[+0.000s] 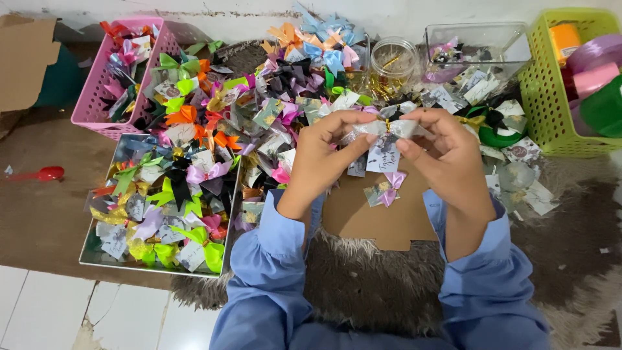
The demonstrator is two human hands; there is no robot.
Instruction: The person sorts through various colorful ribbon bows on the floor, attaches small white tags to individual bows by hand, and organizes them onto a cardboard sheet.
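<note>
Head view, left hand (322,155) and right hand (444,152) both pinched on silver ribbon bow (387,128) (white tag hanging), above cardboard (363,217)

Small white paper tag (382,157) hangs right between the two hands, under the silver bow. More white and patterned tags (522,150) lie scattered right of them (plenty more buried among the bows).
</note>
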